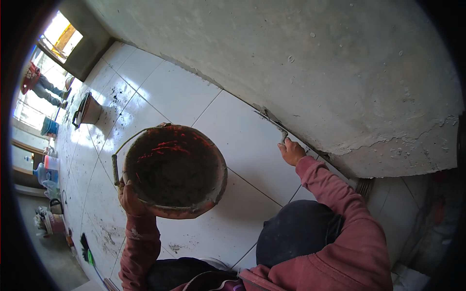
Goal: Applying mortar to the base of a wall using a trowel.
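Observation:
My left hand [130, 198] grips the near left rim of a round bucket [189, 212], tilted so that its mouth faces me. Grey wet mortar [178, 174] fills the bottom, and reddish streaks show on the inner wall above it. The bucket's wire handle hangs over at its left side. At the foot of the wall, my right hand [293, 152] is closed round the handle of a trowel [283, 136]. The trowel's thin blade points away from me along the joint between wall and floor, where a dark rough gap runs.
A rough grey plastered wall [340, 82] rises along the right. White floor tiles [189, 92] spread left, with a second bucket [91, 110] lying tipped among dark splatters. At the far left a person [46, 87] stands by a blue bucket [49, 127]. A green-and-black brush [86, 250] lies lower left.

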A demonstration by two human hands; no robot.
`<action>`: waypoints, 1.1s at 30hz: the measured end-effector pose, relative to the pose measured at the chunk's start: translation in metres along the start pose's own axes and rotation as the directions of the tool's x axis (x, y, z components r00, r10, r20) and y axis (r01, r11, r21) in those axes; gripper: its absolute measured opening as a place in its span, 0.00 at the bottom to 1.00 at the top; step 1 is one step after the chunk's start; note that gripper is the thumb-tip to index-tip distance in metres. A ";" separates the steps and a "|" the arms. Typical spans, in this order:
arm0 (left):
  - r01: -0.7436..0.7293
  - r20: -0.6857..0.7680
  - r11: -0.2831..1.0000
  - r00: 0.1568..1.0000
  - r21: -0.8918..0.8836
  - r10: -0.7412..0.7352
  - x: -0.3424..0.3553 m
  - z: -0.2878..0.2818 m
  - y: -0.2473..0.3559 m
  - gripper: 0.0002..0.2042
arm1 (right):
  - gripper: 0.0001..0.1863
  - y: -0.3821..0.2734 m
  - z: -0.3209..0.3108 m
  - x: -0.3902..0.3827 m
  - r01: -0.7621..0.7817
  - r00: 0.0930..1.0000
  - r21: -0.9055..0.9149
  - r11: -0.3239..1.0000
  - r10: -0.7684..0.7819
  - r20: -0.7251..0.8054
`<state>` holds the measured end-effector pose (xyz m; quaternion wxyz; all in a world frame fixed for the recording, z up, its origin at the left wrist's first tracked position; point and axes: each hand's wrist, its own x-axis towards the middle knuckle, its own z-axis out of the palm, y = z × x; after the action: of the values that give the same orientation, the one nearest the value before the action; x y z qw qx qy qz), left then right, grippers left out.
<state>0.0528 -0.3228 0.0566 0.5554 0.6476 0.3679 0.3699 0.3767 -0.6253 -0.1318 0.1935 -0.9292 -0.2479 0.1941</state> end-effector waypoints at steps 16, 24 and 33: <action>0.055 0.135 0.980 0.990 -0.192 -0.030 -0.012 0.032 0.014 0.17 | 0.22 -0.018 -0.021 0.019 -0.247 0.958 0.481 0.841 0.137 0.252; 0.009 0.190 0.977 0.981 -0.213 0.033 -0.015 0.037 0.012 0.17 | 0.21 -0.020 -0.013 -0.001 0.110 0.982 0.149 0.983 -0.085 -0.169; -0.051 0.264 0.984 0.960 -0.172 0.096 -0.018 0.057 0.019 0.19 | 0.21 -0.031 0.006 0.029 -0.070 0.996 0.027 0.997 0.068 0.056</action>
<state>0.0963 -0.3666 0.0679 0.6375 0.6576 0.2325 0.3272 0.3855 -0.5828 -0.1304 0.1933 -0.9287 -0.2179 0.2297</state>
